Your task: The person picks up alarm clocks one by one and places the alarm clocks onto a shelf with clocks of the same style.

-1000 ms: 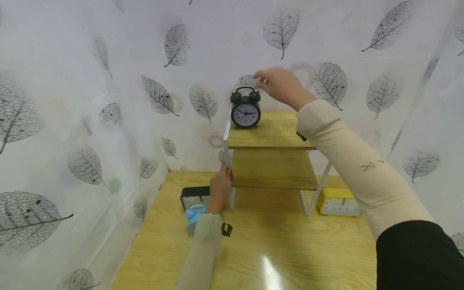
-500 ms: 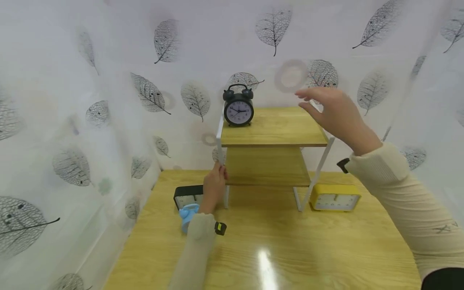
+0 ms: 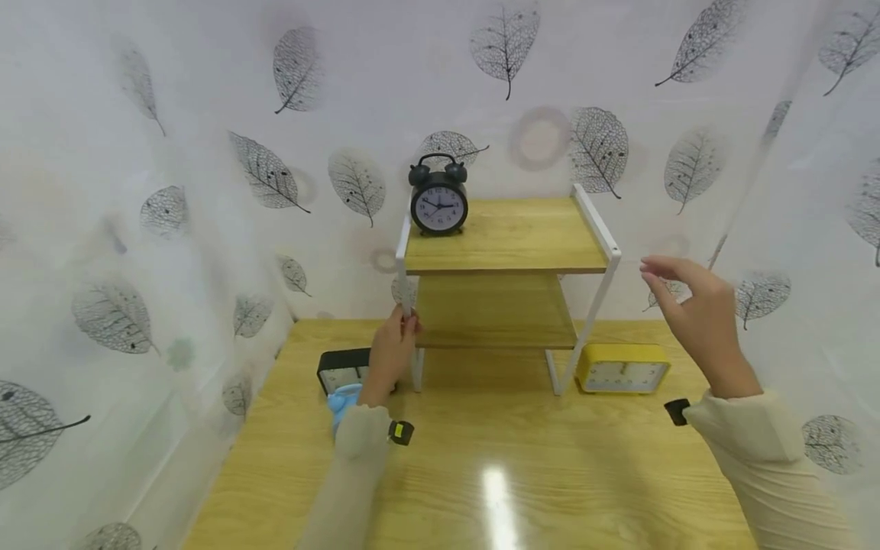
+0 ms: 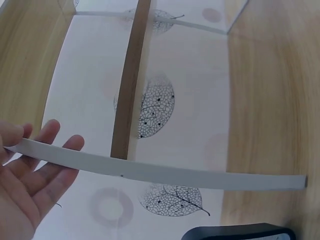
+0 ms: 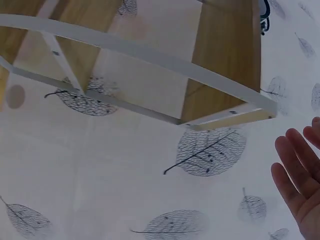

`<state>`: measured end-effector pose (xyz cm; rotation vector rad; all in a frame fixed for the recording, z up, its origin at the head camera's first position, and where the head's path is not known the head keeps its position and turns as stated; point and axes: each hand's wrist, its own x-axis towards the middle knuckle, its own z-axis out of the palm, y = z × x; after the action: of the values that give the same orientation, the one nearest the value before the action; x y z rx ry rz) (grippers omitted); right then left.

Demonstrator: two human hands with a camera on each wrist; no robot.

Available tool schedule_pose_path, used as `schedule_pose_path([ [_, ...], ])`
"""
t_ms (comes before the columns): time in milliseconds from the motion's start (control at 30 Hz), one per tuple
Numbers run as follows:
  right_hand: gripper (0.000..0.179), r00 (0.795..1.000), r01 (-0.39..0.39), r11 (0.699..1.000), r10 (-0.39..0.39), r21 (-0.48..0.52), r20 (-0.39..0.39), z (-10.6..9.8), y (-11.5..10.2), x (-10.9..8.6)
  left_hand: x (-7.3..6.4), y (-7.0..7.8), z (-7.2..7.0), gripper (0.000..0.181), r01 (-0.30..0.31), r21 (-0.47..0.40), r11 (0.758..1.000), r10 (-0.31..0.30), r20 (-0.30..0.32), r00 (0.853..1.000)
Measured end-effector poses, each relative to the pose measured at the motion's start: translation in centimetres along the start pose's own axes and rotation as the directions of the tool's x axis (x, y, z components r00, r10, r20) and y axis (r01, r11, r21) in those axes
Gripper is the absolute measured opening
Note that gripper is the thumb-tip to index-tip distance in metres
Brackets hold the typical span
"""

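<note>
A two-tier wooden shelf (image 3: 509, 233) with a white metal frame stands on the table. On its top board, at the left end, a black twin-bell alarm clock (image 3: 439, 208) sits upright. My left hand (image 3: 389, 351) holds the shelf's front left post (image 4: 165, 175), thumb on one side and fingers on the other. Off the shelf's right side, my right hand (image 3: 701, 321) is in the air with nothing in it. Its fingers (image 5: 295, 165) are relaxed and apart from the frame.
Left of the shelf are a black rectangular clock (image 3: 344, 370) and a light blue alarm clock (image 3: 341, 402), both partly hidden by my left arm. A yellow rectangular clock (image 3: 623, 368) stands by the right leg. Leaf-patterned sheeting (image 3: 357, 61) surrounds the table (image 3: 550, 473).
My right hand has moved away from beside the black alarm clock, rightward and down past the shelf's right side. My left hand stays on the post. The view has shifted slightly.
</note>
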<state>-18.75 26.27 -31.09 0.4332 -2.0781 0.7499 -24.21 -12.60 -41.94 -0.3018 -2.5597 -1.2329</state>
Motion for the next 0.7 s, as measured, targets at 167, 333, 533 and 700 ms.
schedule_pose_path([
  [167,0.02,0.992,-0.118,0.992,0.116,0.038,0.043,1.7,2.0,-3.7,-0.1,0.1,-0.4,0.019,0.023,0.008,1.0,-0.023,0.01,1.0],
  [333,0.021,0.974,-0.187,0.98,0.176,0.068,0.145,4.5,3.3,-6.6,-0.5,0.2,-1.3,0.026,0.016,0.032,0.999,-0.017,0.027,0.999],
  [533,0.023,0.954,-0.223,0.968,0.192,0.117,0.23,6.8,4.0,-8.6,-1.1,-0.2,-2.9,0.031,-0.035,0.121,0.992,0.034,0.011,0.999],
  [700,0.024,0.952,-0.235,0.962,0.198,0.142,0.235,7.7,4.1,-9.1,-2.2,-1.3,-4.9,0.027,-0.071,0.164,0.984,0.081,-0.058,0.995],
])
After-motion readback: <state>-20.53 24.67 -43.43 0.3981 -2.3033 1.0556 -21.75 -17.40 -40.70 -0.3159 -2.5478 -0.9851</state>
